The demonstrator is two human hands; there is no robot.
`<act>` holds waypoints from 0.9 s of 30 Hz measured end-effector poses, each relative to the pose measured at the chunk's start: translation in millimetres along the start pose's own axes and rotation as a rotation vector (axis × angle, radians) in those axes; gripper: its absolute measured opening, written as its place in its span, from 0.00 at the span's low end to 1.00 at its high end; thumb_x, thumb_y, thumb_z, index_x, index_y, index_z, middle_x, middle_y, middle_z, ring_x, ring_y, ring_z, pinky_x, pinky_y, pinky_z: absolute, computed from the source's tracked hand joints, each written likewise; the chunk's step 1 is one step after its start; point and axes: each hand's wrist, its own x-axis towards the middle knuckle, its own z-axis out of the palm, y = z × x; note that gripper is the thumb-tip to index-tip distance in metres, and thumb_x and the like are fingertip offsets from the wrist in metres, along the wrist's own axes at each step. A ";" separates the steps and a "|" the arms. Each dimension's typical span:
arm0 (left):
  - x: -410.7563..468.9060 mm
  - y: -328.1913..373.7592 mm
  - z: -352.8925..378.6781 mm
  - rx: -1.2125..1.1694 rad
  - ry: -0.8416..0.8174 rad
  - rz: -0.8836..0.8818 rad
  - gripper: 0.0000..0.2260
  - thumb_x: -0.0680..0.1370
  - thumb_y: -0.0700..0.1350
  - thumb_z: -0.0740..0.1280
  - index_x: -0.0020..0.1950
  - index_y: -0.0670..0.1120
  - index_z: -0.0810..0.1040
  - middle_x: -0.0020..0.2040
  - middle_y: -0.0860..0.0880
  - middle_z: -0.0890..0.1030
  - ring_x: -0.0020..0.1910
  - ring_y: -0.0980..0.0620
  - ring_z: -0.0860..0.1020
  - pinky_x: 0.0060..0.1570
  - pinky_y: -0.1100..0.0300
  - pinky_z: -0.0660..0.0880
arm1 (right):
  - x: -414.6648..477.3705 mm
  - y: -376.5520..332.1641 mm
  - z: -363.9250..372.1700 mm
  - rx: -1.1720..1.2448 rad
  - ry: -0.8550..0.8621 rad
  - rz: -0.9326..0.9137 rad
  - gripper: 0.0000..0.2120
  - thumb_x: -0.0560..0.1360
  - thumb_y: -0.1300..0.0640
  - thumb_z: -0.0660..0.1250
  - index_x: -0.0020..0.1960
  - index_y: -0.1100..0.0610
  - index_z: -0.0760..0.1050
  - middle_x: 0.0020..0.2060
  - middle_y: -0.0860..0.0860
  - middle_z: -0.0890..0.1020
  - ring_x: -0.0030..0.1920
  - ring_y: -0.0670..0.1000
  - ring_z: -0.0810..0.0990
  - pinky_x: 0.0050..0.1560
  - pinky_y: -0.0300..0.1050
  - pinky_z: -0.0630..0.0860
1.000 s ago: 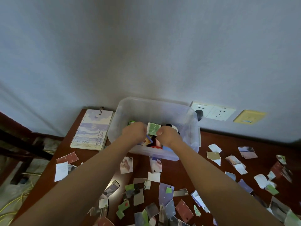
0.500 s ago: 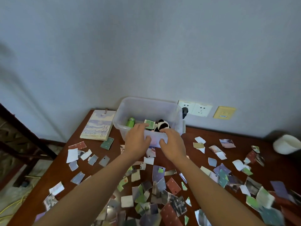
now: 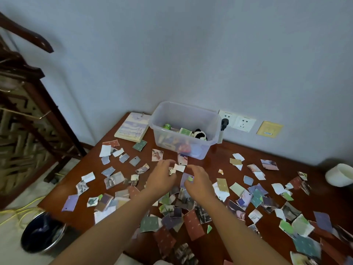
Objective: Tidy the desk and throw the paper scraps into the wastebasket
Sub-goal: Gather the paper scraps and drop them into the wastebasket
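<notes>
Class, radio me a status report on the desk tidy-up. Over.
Left hand, right hand hover loosely curled over paper scraps littering desk. Wastebasket on floor, left. Clear box beyond hands, not blocking.

Left grip (image 3: 162,178) and right grip (image 3: 198,183) hover, fingers loosely curled, over paper scraps (image 3: 193,224) strewn across the bench (image 3: 212,162); clear bin (image 3: 183,115) at the far edge, wastebasket (image 3: 43,234) on the floor near left

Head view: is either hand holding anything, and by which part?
Nothing is plainly held: left hand and right hand hover, fingers loosely curled, over the torn coloured paper scraps on the dark wooden desk.
</notes>
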 end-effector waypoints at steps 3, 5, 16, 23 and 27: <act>-25.3 -3.6 1.7 -0.026 0.036 -0.059 0.17 0.77 0.44 0.64 0.66 0.54 0.71 0.64 0.53 0.71 0.58 0.55 0.75 0.58 0.55 0.73 | -11.3 0.9 3.8 -0.026 -0.080 -0.035 0.24 0.75 0.56 0.64 0.70 0.50 0.67 0.67 0.50 0.70 0.66 0.53 0.70 0.63 0.52 0.72; -41.6 -6.3 2.9 -0.005 0.064 -0.134 0.16 0.77 0.46 0.64 0.64 0.56 0.71 0.62 0.58 0.71 0.58 0.57 0.74 0.56 0.58 0.70 | -19.3 0.6 5.7 -0.022 -0.115 -0.055 0.23 0.76 0.55 0.64 0.70 0.50 0.67 0.67 0.50 0.70 0.64 0.53 0.71 0.61 0.50 0.73; -132.9 -15.7 15.6 -0.048 0.205 -0.369 0.16 0.78 0.46 0.64 0.66 0.52 0.71 0.66 0.51 0.72 0.55 0.54 0.76 0.56 0.56 0.76 | -63.9 2.1 25.2 -0.039 -0.293 -0.178 0.24 0.74 0.56 0.65 0.70 0.48 0.67 0.67 0.49 0.70 0.61 0.52 0.74 0.57 0.50 0.75; -176.6 -25.8 8.4 -0.014 0.293 -0.470 0.14 0.79 0.48 0.64 0.64 0.54 0.73 0.67 0.51 0.74 0.60 0.53 0.75 0.54 0.58 0.76 | -86.8 -14.2 45.0 -0.034 -0.370 -0.258 0.24 0.76 0.56 0.66 0.70 0.47 0.67 0.67 0.49 0.70 0.61 0.52 0.74 0.57 0.49 0.75; -182.2 -32.9 -2.2 -0.043 0.306 -0.502 0.15 0.79 0.47 0.64 0.66 0.53 0.72 0.67 0.51 0.73 0.60 0.51 0.76 0.54 0.55 0.78 | -89.2 -31.0 56.3 -0.031 -0.400 -0.281 0.24 0.76 0.56 0.66 0.71 0.47 0.67 0.68 0.49 0.69 0.62 0.51 0.74 0.59 0.52 0.76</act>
